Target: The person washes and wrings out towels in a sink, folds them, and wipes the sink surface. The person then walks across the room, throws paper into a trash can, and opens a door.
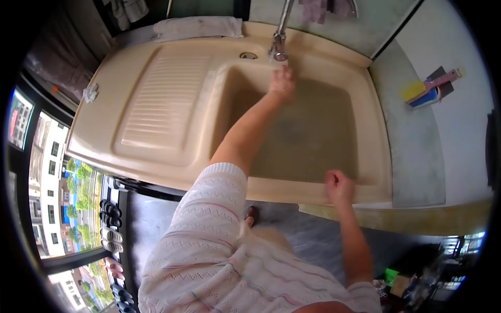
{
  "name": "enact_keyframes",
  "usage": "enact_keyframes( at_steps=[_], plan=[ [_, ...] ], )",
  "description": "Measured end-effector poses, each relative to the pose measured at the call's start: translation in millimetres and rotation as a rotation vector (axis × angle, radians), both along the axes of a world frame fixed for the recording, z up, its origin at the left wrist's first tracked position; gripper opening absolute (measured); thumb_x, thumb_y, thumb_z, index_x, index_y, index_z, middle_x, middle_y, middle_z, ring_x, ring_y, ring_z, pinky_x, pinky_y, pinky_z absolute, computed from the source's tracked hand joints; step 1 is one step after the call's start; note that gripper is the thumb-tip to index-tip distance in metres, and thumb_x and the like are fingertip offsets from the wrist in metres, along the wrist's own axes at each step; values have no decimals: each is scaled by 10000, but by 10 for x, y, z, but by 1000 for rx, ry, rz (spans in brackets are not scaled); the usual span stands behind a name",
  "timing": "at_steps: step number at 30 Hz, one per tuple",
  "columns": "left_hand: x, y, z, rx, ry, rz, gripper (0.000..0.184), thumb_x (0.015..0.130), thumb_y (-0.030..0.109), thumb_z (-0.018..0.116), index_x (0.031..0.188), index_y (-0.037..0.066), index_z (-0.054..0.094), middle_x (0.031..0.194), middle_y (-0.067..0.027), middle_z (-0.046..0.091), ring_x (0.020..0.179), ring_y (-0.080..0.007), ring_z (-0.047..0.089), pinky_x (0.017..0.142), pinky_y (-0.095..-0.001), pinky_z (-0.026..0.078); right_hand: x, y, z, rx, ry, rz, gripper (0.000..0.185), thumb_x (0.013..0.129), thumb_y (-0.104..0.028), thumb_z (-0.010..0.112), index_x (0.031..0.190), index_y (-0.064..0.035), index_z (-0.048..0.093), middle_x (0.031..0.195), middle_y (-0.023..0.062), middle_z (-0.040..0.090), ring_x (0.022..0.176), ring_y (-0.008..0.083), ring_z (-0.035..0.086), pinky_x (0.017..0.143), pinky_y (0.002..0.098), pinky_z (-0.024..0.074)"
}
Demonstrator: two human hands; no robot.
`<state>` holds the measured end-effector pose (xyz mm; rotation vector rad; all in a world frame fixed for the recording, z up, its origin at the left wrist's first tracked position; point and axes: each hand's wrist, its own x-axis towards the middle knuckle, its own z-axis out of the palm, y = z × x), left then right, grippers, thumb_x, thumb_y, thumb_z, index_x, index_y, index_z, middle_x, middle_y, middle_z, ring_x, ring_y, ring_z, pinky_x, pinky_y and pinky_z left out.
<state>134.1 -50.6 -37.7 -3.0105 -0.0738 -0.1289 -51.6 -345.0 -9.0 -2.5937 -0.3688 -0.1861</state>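
Observation:
A cream wash sink [380, 156] holds murky, greyish water [308, 135] in its basin. My left hand [283, 83] reaches across the basin to the far side, just below the spout of the chrome faucet [280, 49]. Its fingers look stretched out, slightly blurred, with nothing visible in them. Over the front rim, towards the right corner, is my right hand [340, 188]. Its fingers are curled in, and I see nothing in them. Whether this hand touches the rim, I cannot tell.
A ribbed washboard [164, 99] is moulded into the sink's left side. Folded cloth [198, 28] lies along the back edge. On the right ledge are a yellow-bristled brush with a pink handle [428, 87] and a blue item [427, 99]. Several shoes [111, 235] line the window.

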Motion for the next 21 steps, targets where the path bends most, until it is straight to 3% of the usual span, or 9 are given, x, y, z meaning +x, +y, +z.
enact_keyframes(
  at_steps=[2,4,5,7,10,13,16,19,21],
  plan=[
    [-75,-492,-55,-122,175,-265,480,826,233,470,1278,83,408,1353,-118,348,1285,-286,254,968,-501,263,2,27,-1,53,18,-4,108,771,-143,559,801,-87,647,638,123,600,575,253,595,553,326,462],
    [-238,-912,245,-420,418,-427,586,772,367,590,1272,108,429,1331,-106,384,1237,-259,345,947,-457,328,47,-59,-93,87,26,21,122,783,-145,551,817,-73,643,644,125,602,582,232,602,562,313,462],
    [-343,-1024,413,-577,345,-619,618,749,411,607,1254,90,453,1298,-111,424,1203,-264,390,965,-426,330,81,-102,-148,91,36,29,129,791,-149,545,826,-67,638,651,120,606,588,217,606,569,307,463],
    [-575,-1110,953,-872,452,-809,627,712,395,622,1231,73,480,1224,-137,501,1127,-267,471,947,-368,362,85,-89,-128,105,76,50,138,802,-152,536,842,-59,630,655,109,608,593,203,600,575,303,460],
    [-1062,-814,1303,-1775,552,-738,528,719,371,624,1187,143,534,1173,-138,535,1096,-249,497,915,-411,370,171,-213,-211,136,127,71,148,817,-152,522,862,-50,619,664,91,608,601,184,586,582,294,452],
    [-1294,-860,838,-58,202,-483,428,730,343,616,1142,240,566,1100,-102,570,1062,-247,506,877,-473,357,124,-123,-126,111,115,99,151,827,-146,512,860,-36,610,665,79,602,607,162,571,576,281,439],
    [-1352,-570,562,-516,340,-404,412,727,340,610,1135,306,557,1077,-70,555,1094,-259,457,860,-528,333,150,-132,-145,122,88,130,146,831,-141,508,862,-37,606,664,71,602,612,146,569,573,276,436],
    [-1673,265,741,-265,23,-294,430,723,343,608,1145,286,546,1137,-63,499,1138,-261,396,874,-515,332,163,-174,-157,94,106,108,147,837,-137,502,871,-33,602,673,64,603,629,132,568,581,272,439],
    [-1861,997,790,-393,-56,-93,432,717,342,615,1138,269,547,1188,-75,452,1170,-264,355,879,-515,336,214,-239,-205,86,105,117,159,849,-137,494,889,-22,596,706,66,610,649,129,569,597,270,447]
  ],
)
